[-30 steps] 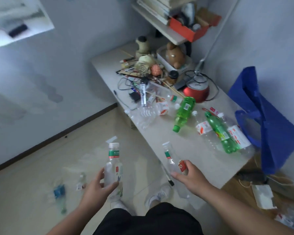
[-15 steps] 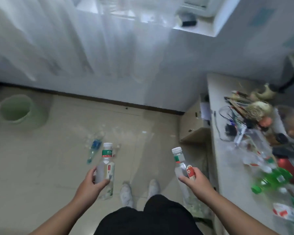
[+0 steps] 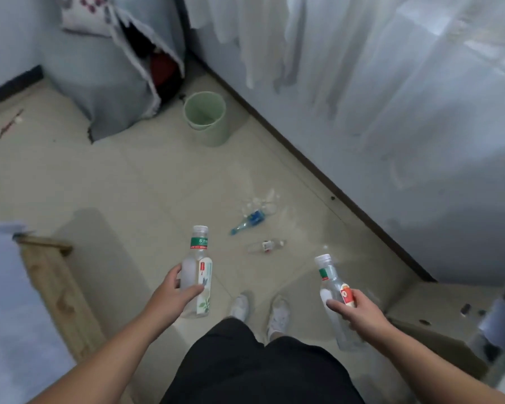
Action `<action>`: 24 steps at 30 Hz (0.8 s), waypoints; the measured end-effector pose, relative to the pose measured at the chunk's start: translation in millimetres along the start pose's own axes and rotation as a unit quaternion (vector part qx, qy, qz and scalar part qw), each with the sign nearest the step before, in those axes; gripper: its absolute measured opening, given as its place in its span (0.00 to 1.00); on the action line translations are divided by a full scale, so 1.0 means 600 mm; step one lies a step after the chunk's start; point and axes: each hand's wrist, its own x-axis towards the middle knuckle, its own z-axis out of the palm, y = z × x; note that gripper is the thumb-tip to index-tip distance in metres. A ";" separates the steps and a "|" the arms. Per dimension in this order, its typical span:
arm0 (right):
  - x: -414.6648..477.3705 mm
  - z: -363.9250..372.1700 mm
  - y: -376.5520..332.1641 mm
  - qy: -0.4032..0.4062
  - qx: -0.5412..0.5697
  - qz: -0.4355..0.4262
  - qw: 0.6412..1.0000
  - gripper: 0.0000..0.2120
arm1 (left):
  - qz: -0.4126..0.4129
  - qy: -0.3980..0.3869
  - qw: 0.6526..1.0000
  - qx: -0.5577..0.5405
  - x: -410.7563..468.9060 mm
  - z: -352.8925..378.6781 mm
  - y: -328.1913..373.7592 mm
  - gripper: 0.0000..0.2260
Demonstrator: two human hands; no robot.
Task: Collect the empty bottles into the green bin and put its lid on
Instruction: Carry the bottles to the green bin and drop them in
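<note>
My left hand (image 3: 172, 295) grips a clear empty bottle with a green neck band (image 3: 198, 266), held upright. In my right hand (image 3: 354, 312) is a second clear bottle with a red label (image 3: 331, 290), tilted a little. The pale green bin (image 3: 206, 118) stands open on the floor by the wall, well ahead of both hands; no lid shows. On the floor between me and the bin lie a bottle with a blue label (image 3: 250, 221), a small clear bottle (image 3: 266, 246) and some crumpled clear plastic (image 3: 260, 204).
A grey fabric-covered unit (image 3: 99, 83) stands left of the bin. A wooden bed edge (image 3: 56, 287) runs along the left. White curtains (image 3: 362, 68) hang over the wall on the right, and a cardboard box (image 3: 435, 310) sits at the lower right. My white shoes (image 3: 258, 310) are below.
The view has swung left, away from the cluttered table, and the green bin now sits ahead at upper centre. Both hands still hold their bottles.
</note>
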 end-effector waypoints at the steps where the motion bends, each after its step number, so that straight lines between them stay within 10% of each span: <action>1: 0.013 0.002 -0.027 -0.012 -0.019 -0.011 1.000 0.21 | -0.009 0.011 1.000 -0.004 -0.007 -0.011 -0.015 0.32; 13: 0.146 0.156 -0.471 -0.032 -0.193 -0.178 0.964 0.26 | -0.100 0.068 0.991 -0.064 0.005 -0.190 -0.154 0.35; 24: 0.200 0.329 -0.659 0.001 -0.216 -0.140 0.966 0.29 | -0.059 0.069 0.994 -0.064 0.201 -0.497 -0.077 0.34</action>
